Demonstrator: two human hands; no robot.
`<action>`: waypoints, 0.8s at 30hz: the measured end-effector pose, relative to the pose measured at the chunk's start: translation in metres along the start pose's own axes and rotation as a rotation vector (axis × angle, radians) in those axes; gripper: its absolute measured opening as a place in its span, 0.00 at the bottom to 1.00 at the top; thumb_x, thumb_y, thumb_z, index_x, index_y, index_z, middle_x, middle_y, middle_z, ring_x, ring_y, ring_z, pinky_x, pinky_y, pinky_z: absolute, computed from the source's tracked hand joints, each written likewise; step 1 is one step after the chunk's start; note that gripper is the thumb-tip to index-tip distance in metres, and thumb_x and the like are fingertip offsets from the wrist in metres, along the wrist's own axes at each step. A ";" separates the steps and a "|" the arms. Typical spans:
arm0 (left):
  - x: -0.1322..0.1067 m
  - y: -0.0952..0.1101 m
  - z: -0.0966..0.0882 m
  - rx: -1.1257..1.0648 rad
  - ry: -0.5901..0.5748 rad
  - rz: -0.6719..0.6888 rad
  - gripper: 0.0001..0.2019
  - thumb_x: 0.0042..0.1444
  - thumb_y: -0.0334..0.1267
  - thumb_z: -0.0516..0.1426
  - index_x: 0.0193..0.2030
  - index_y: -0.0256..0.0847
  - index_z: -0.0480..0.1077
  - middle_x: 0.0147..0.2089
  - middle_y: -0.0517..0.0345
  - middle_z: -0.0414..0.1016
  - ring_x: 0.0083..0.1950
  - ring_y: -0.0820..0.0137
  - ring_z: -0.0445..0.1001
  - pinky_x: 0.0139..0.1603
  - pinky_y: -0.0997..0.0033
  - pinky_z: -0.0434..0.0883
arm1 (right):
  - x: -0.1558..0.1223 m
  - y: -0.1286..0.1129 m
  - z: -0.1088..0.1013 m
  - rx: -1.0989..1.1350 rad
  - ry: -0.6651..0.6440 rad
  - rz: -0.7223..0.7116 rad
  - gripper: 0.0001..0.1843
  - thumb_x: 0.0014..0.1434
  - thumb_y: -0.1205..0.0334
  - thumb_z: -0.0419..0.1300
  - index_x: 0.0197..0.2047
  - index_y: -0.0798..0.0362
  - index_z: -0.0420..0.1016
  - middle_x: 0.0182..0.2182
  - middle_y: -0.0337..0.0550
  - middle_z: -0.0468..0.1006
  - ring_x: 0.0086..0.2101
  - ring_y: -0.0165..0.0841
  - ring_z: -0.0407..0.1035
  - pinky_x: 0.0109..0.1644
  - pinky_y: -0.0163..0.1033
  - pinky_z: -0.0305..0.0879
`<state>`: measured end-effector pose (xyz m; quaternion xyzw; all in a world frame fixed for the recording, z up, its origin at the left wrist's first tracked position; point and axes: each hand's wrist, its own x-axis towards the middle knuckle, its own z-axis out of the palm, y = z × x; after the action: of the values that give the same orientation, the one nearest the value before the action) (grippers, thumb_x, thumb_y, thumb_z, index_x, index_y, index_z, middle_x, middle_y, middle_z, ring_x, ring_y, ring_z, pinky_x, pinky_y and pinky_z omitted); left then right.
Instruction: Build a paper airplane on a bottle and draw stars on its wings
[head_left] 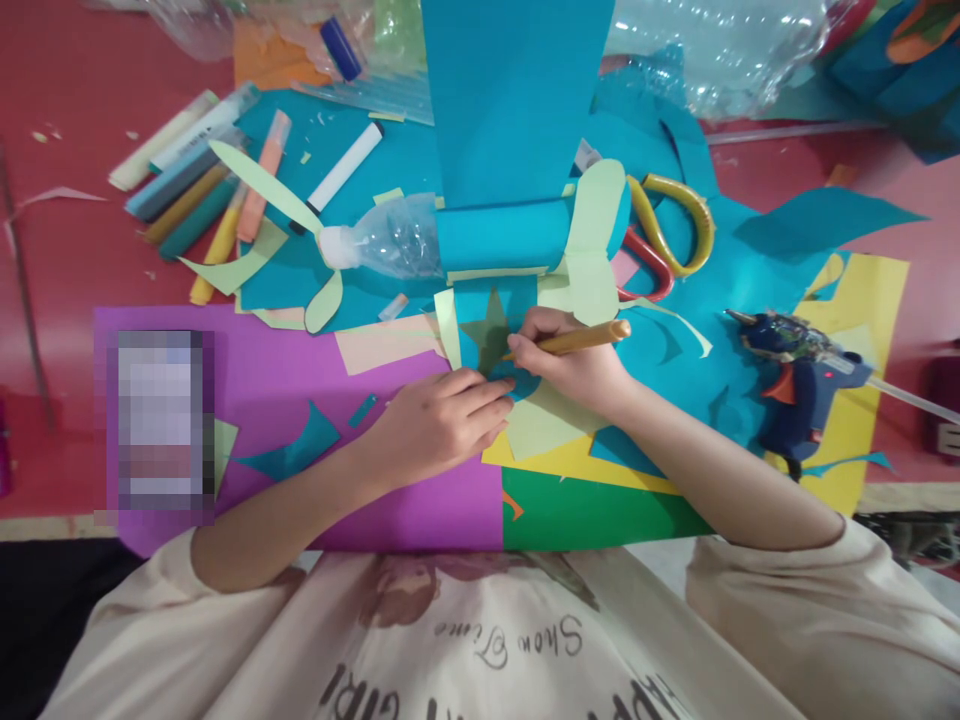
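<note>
- Thumb and fingertips of the right hand (581, 372) are pinched snugly round a gold marker (592, 339), its butt pointing to three o'clock, its tip by the right edge of an olive star (491, 325).
- At the star's seven o'clock I see the left hand (442, 425), palm down, fingers nearly straight and close together, gripping nothing that I can make out.
- Its fingertips lie over the lower part of the blue paper strip (521, 300) that bears the star.
- At twelve, a plastic bottle (394, 240) lies sideways in a blue paper wrap (502, 235), its white cap (335, 247) facing nine, pale green fins (596, 210) at its other end.
- Toward two, yellow and red scissor handles (703, 225).
- Out at three, a blue glue gun (810, 390).
- At ten, a cluster of markers (191, 190).
- Just below nine, a pixelated rectangle (157, 415) on purple paper (262, 370).
- Around everything, a red table (60, 260).
</note>
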<state>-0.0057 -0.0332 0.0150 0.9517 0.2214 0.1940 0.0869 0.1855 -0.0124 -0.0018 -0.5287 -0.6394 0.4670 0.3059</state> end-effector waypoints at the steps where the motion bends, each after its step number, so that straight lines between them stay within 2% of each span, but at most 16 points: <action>1: 0.000 0.000 0.000 0.002 -0.004 0.000 0.13 0.68 0.29 0.49 0.40 0.36 0.76 0.46 0.56 0.82 0.40 0.70 0.78 0.41 0.70 0.77 | 0.000 0.000 0.000 -0.005 -0.003 0.003 0.17 0.57 0.55 0.54 0.21 0.50 0.54 0.18 0.33 0.59 0.22 0.26 0.55 0.27 0.35 0.52; 8: 0.000 -0.001 0.000 -0.011 0.016 0.011 0.12 0.67 0.29 0.51 0.39 0.35 0.76 0.45 0.55 0.82 0.39 0.70 0.78 0.42 0.70 0.77 | 0.000 -0.002 -0.002 -0.006 -0.032 0.014 0.15 0.54 0.59 0.55 0.20 0.50 0.54 0.17 0.32 0.56 0.21 0.25 0.52 0.25 0.35 0.49; 16: -0.001 -0.002 0.001 -0.008 -0.035 0.004 0.13 0.68 0.30 0.50 0.41 0.37 0.76 0.48 0.56 0.82 0.41 0.70 0.78 0.43 0.69 0.77 | 0.000 0.002 0.000 0.021 0.041 0.038 0.18 0.56 0.53 0.54 0.21 0.49 0.54 0.18 0.34 0.59 0.23 0.27 0.56 0.29 0.36 0.54; 24: -0.001 -0.002 0.002 -0.005 -0.036 0.008 0.13 0.68 0.30 0.50 0.41 0.38 0.76 0.48 0.56 0.82 0.41 0.70 0.78 0.43 0.69 0.77 | -0.001 0.001 0.000 -0.041 0.033 0.035 0.15 0.55 0.59 0.55 0.20 0.50 0.55 0.17 0.33 0.60 0.22 0.26 0.55 0.27 0.36 0.52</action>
<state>-0.0067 -0.0322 0.0121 0.9557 0.2155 0.1776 0.0925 0.1859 -0.0133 -0.0027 -0.5537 -0.6344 0.4500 0.2973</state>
